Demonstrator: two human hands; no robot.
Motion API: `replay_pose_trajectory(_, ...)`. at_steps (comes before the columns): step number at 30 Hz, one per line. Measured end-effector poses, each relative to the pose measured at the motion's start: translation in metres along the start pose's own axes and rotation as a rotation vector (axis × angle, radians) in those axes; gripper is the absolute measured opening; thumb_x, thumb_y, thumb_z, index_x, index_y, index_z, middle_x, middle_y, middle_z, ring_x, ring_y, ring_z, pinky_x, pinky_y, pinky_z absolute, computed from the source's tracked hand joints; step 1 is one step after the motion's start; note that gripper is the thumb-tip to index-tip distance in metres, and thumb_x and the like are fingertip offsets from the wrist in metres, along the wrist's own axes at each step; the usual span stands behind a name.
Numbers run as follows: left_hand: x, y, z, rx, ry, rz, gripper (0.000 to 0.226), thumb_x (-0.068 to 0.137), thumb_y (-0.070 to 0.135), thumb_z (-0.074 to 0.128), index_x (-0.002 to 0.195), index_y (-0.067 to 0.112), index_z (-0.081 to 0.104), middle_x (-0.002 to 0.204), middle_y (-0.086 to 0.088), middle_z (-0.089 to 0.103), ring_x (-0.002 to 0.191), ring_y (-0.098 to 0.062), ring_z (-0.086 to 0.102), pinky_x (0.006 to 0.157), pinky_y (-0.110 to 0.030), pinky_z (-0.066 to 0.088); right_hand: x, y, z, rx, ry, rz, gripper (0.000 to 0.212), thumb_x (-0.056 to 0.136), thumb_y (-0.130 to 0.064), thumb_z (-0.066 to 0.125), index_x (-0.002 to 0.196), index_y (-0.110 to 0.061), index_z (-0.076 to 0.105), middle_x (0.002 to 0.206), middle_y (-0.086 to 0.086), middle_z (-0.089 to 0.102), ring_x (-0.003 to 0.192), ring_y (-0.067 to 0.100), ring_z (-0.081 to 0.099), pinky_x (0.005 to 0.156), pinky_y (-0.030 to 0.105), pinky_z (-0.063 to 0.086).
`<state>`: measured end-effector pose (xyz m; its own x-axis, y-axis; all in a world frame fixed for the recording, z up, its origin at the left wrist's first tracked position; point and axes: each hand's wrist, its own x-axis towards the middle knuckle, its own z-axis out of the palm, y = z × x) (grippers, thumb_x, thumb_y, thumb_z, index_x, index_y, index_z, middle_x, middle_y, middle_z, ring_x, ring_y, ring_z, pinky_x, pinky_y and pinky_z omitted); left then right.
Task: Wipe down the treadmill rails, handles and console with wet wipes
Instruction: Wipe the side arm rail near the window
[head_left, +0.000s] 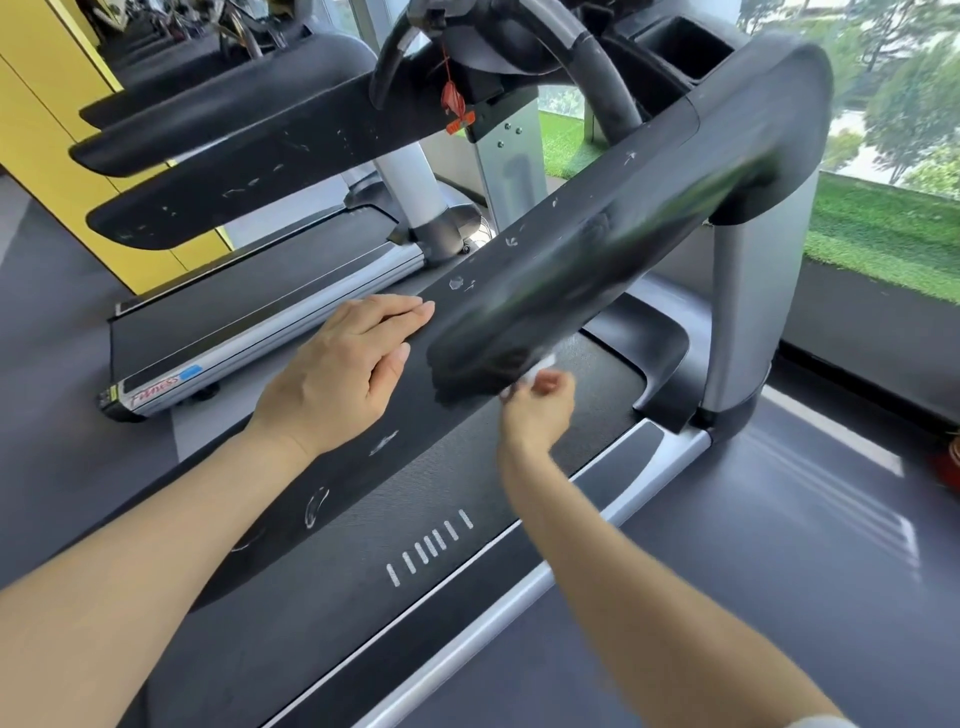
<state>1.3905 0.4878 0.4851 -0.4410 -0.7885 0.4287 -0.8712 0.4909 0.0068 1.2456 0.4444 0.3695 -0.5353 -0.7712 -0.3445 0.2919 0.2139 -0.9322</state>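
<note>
A long black treadmill rail (597, 228) with scuffed white marks runs from the lower left up to the right post. My left hand (343, 369) lies flat on the rail's top, fingers together, holding nothing. My right hand (540, 405) is under the rail's right side, pinched on a small white wet wipe (535, 371) pressed against the rail's underside; the wipe is mostly hidden and blurred. The curved black handle (597, 57) and the console tray (685, 47) sit at the top.
The treadmill belt (415, 519) and its silver side rail (519, 582) lie below my arms. A second treadmill (249, 332) stands to the left beside a yellow wall (47, 104). A red safety clip (452, 98) hangs from the console. A window and green turf are on the right.
</note>
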Motion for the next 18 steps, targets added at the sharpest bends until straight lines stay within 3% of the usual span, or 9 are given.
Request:
replay_pose_trajectory(2,0.000,0.000,0.000,-0.003,0.001,0.001,0.044,0.094,0.021,0.037,0.132,0.007,0.054,0.127,-0.006,0.056,0.114,-0.016,0.043,0.102,-0.013,0.024,-0.037,0.020,-0.006,-0.046,-0.163,-0.034,0.012,0.090,-0.004,0.054,0.086,-0.012,0.047,0.072,-0.010,0.048,0.066,0.010,0.048,0.057,0.011,0.036)
replay_pose_trajectory(4,0.000,0.001,0.000,-0.006,0.005,0.002,0.044,0.094,0.021,0.037,0.132,0.007,0.055,0.127,-0.007,0.056,0.114,-0.015,0.043,0.101,-0.013,0.024,-0.051,0.027,-0.011,-0.078,-0.248,-0.094,0.013,0.091,-0.007,0.054,0.083,-0.014,0.047,0.074,-0.010,0.049,0.068,0.009,0.048,0.058,0.007,0.036)
replay_pose_trajectory(8,0.000,0.000,0.000,-0.006,0.005,0.003,0.044,0.094,0.021,0.036,0.131,0.007,0.055,0.126,-0.007,0.057,0.114,-0.015,0.043,0.102,-0.013,0.024,-0.002,0.002,-0.013,-0.073,-0.111,-0.230,0.023,0.096,-0.031,0.052,0.075,-0.023,0.046,0.077,-0.002,0.053,0.069,0.014,0.051,0.068,0.028,0.042)
replay_pose_trajectory(12,0.001,-0.002,0.000,-0.007,-0.003,0.013,0.044,0.094,0.020,0.036,0.132,0.008,0.054,0.126,-0.006,0.056,0.115,-0.016,0.044,0.102,-0.013,0.025,0.023,-0.009,-0.012,-0.114,-0.029,-0.224,0.012,0.093,-0.011,0.049,0.083,-0.019,0.048,0.090,0.006,0.058,0.080,0.020,0.055,0.074,0.031,0.043)
replay_pose_trajectory(18,0.000,-0.001,0.002,-0.026,0.013,0.013,0.044,0.094,0.021,0.036,0.132,0.008,0.054,0.127,-0.006,0.056,0.113,-0.017,0.044,0.100,-0.017,0.029,-0.076,0.036,-0.015,-0.157,-0.315,-0.392,0.020,0.091,0.000,0.049,0.082,-0.018,0.050,0.090,-0.001,0.053,0.077,0.000,0.048,0.067,0.008,0.035)
